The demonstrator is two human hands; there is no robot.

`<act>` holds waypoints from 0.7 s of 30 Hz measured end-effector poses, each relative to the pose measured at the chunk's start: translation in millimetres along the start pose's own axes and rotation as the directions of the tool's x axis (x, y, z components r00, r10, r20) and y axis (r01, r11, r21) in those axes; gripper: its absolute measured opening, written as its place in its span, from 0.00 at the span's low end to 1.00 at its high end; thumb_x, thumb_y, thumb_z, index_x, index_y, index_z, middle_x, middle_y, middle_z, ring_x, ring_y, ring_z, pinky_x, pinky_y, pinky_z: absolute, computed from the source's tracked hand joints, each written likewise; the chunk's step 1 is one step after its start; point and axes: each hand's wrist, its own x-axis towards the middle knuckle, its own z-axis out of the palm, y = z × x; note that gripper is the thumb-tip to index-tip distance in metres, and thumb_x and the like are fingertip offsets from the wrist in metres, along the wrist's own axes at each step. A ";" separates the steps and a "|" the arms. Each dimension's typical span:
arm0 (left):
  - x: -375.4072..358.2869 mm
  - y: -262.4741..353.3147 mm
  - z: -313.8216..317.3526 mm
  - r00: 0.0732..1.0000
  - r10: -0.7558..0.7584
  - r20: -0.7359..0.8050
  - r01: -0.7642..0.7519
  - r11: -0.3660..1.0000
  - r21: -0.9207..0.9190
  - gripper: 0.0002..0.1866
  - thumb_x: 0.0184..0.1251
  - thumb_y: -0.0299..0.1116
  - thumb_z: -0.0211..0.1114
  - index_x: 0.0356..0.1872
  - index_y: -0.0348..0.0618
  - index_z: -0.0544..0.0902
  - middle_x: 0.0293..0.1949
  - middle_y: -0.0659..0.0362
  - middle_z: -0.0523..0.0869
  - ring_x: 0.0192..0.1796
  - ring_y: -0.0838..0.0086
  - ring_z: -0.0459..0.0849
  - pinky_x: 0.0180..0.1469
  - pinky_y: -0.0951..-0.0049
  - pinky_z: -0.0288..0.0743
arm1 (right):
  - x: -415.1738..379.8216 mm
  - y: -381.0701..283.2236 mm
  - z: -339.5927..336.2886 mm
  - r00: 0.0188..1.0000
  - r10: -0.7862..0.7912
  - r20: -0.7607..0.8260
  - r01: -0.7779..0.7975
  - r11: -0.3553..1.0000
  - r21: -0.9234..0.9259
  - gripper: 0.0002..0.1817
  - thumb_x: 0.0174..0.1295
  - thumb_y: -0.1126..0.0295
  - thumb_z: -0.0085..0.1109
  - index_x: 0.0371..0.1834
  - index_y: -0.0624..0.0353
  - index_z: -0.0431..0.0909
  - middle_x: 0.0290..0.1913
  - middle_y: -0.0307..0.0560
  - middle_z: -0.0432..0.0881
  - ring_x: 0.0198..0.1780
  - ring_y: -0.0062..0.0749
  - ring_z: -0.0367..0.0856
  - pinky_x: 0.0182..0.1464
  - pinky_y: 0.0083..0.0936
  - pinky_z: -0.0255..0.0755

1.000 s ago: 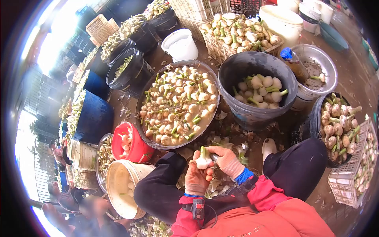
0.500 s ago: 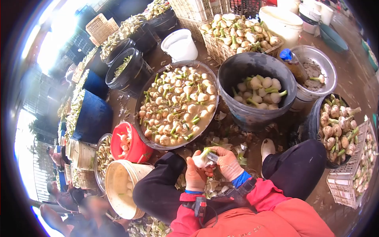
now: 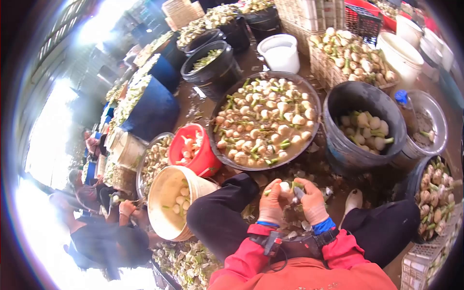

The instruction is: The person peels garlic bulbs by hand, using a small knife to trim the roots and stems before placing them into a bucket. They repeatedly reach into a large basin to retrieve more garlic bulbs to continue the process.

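Farthest left, well apart from the round tub (image 3: 261, 167) of bulbs in brown water, another person's hand (image 3: 127, 208) shows near a stalk. Next comes a cream bucket (image 3: 198, 187) with a few white bulbs in it, on the near left side of the tub. A red bucket (image 3: 205, 162) of peeled bulbs stands just beside the tub's left edge.

Below the tub's near rim, the person's left hand (image 3: 271, 203) is curled narrow around a white garlic bulb (image 3: 285, 189), thumb up. The bulb sits between the two hands, against the inner side of the left one, and a green stem pokes out beyond the thumb. The tip of a knife (image 3: 299, 193) lies just beside the bulb. The right hand (image 3: 311, 202), also below the tub, is closed around that knife; its handle is hidden by the fingers.

Right of the tub stands a grey bucket (image 3: 338, 150) of white bulbs. Farther right of the tub are a blue-capped bottle (image 3: 407, 112) and a black bucket (image 3: 410, 191) of brownish, stemmed bulbs.
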 end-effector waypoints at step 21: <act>-9.6 2.3 -18.4 0.983 -0.118 0.140 0.156 0.939 -0.308 0.14 0.63 0.32 0.62 0.47 0.37 0.76 0.48 0.51 0.81 0.52 0.57 0.79 0.53 0.56 0.79 | 16.9 17.7 -3.0 0.994 0.086 -0.064 -0.068 0.966 0.249 0.22 0.50 0.87 0.48 0.49 0.60 0.77 0.47 0.46 0.80 0.48 0.32 0.78 0.53 0.23 0.71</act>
